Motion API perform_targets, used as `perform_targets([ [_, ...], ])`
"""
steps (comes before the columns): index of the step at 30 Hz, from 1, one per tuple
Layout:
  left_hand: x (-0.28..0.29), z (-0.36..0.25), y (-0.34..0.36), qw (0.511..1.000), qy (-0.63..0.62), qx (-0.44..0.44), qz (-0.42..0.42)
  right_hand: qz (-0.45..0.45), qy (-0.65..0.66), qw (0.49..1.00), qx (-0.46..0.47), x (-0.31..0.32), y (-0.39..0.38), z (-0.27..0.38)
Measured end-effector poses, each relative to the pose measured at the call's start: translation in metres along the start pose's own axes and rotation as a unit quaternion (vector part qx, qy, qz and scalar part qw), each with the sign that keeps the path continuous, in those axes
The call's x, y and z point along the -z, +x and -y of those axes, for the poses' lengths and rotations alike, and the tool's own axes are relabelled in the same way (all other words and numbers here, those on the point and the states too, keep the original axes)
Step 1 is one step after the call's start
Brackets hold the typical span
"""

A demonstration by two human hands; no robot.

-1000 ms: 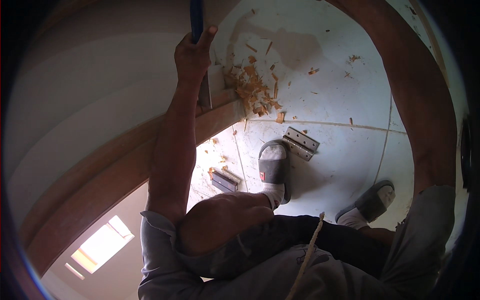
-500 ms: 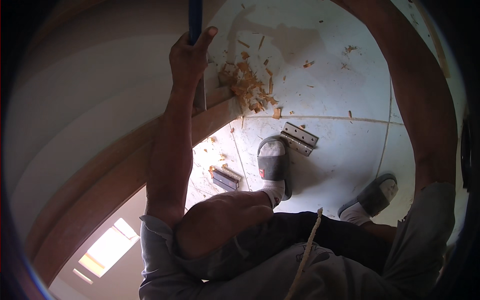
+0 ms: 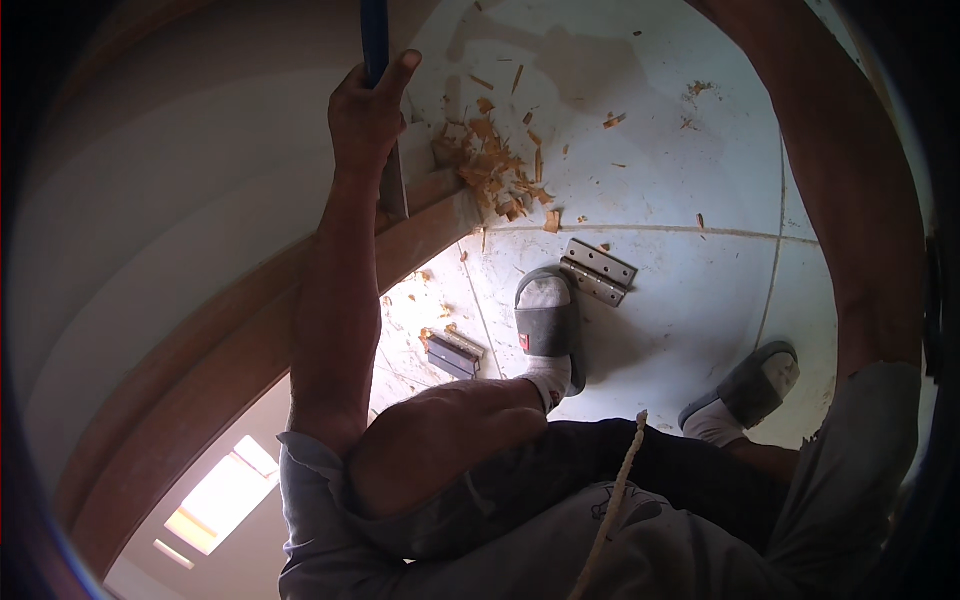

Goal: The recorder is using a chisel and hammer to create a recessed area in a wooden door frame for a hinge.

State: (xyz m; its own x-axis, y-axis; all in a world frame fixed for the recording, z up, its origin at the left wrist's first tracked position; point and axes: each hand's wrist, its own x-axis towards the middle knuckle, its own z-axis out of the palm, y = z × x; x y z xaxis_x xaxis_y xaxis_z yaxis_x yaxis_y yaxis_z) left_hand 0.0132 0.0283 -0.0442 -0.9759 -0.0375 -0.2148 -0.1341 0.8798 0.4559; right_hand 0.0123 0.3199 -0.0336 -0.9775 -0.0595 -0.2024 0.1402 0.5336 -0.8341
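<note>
My left hand is closed around a long tool with a blue handle, held upright in the picture; its flat metal blade rests at a wooden ledge beside the white wall. A heap of pale brown shavings lies right by the blade. My right arm reaches up out of the top edge, so that hand is out of sight. A shadow shaped like a hammer falls on the floor between my arms.
A steel hinge lies beside my sandalled left foot, and another hinge by the ledge's lower side. My other foot is on the tiled floor. A bright opening shows at lower left.
My left hand and the tool have shifted slightly left. The right arm has moved a little rightward at the top. The floor things sit slightly higher in the picture.
</note>
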Motion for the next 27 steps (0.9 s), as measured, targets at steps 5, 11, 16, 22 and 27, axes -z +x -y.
perform_targets([
  [5, 0.002, 0.006, 0.004, 1.000, -0.023, 0.003, -0.006, 0.049, -0.059, 0.997, 0.006, 0.003, 0.000, 0.005],
  [11, 0.001, 0.005, 0.003, 0.999, -0.028, 0.015, -0.006, 0.063, -0.083, 0.994, -0.011, 0.004, 0.007, 0.008],
  [16, 0.000, 0.007, 0.005, 1.000, -0.008, 0.001, 0.002, -0.006, -0.004, 1.000, 0.012, 0.002, 0.000, 0.004],
  [22, -0.001, 0.002, 0.005, 1.000, 0.010, -0.002, 0.004, 0.026, -0.044, 0.999, 0.019, 0.001, -0.003, 0.004],
  [27, 0.002, 0.011, 0.007, 1.000, 0.010, 0.004, 0.012, 0.092, -0.072, 0.993, -0.018, 0.008, -0.001, 0.009],
])
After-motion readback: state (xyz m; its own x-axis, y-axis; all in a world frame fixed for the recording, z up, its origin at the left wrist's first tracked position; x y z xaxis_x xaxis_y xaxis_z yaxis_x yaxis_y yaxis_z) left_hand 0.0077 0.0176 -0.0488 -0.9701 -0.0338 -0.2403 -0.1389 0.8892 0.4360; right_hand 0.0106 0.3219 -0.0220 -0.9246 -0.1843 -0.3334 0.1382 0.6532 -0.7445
